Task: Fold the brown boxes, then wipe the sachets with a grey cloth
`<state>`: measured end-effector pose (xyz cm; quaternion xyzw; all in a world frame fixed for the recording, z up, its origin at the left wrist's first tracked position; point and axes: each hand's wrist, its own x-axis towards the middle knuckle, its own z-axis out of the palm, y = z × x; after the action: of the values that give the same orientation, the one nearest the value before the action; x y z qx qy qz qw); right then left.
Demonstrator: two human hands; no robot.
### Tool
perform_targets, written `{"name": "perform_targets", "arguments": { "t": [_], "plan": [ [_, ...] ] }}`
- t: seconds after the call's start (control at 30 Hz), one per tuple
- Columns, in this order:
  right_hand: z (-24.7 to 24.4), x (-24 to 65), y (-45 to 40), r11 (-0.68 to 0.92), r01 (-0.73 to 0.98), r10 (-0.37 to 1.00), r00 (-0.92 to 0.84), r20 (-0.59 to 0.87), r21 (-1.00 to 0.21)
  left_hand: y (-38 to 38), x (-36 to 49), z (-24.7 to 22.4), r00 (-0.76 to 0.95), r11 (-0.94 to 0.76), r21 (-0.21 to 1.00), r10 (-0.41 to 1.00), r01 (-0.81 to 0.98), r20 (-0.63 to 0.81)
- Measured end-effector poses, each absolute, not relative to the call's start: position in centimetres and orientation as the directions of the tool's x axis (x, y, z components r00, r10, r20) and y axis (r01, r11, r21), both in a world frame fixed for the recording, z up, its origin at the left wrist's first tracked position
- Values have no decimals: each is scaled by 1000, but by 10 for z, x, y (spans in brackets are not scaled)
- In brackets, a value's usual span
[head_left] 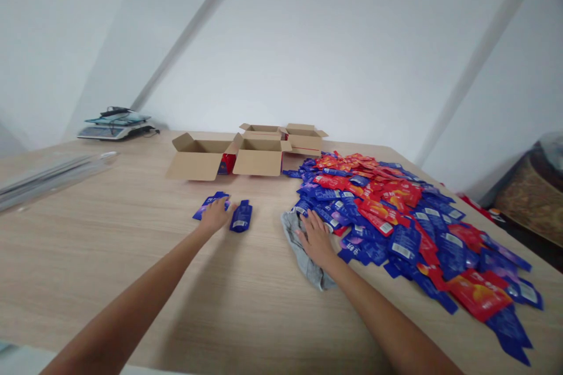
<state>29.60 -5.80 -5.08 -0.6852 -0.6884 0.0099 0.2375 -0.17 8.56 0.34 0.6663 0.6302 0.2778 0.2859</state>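
My left hand [214,215] lies over a blue and purple pouch [201,210], its fingers extended and partly covering it. Just right of those fingers, a dark blue pouch [241,218] with a pale label lies flat on the table. My right hand [317,240] rests palm down with spread fingers on a crumpled grey cloth [303,261]. Its fingertips reach the near left edge of a big heap of blue pouches [404,243] and red pouches [398,193]. The heap spreads over the right side of the table.
Open cardboard boxes stand toward the back, including a front left box [197,164] and a front middle box [258,159]. At the back left is a scale [115,130] with items on top. Long plastic-wrapped strips [48,179] lie on the wooden table [109,246] at left.
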Motion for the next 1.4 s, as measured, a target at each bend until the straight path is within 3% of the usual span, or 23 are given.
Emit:
{"name": "perform_targets", "arguments": {
  "t": [0.07,0.17,0.4,0.5,0.57,0.67,0.73,0.87,0.97,1.13,1.3,1.4],
  "plan": [
    [-51,298,-41,-7,950,969,84,234,-312,78,-6,-19,87,-119,444,992,888,92],
    [-48,293,-21,28,960,989,14,146,-278,72,-9,-47,186,-214,148,966,966,182],
    [-44,265,-53,280,916,958,-248,145,-287,82,-17,-43,181,-192,10,942,981,284],
    [-41,254,-85,286,904,954,-236,186,-319,66,10,-42,321,-355,22,868,934,379],
    [-38,248,-104,355,872,931,-296,213,-337,49,38,-45,460,-531,101,802,841,381],
    [-35,251,-123,531,757,847,-476,236,-380,27,78,-52,680,-763,265,646,590,347],
    [-36,264,-125,563,712,826,-500,260,-419,16,94,-56,778,-837,314,538,448,324],
    [-37,300,-108,426,746,877,-202,436,-512,0,101,-59,818,-861,346,482,374,314],
    [-35,303,-90,355,765,839,-7,543,-538,-12,98,-61,810,-862,367,475,350,344],
    [-47,261,-75,356,838,906,-201,373,-413,-22,98,-63,756,-816,374,562,441,336],
    [-57,259,-55,326,878,936,-247,252,-351,-17,105,-56,770,-804,324,583,499,261],
    [-53,276,-34,258,912,954,-189,233,-317,-15,111,-53,757,-799,292,596,526,267]
  ]
}}
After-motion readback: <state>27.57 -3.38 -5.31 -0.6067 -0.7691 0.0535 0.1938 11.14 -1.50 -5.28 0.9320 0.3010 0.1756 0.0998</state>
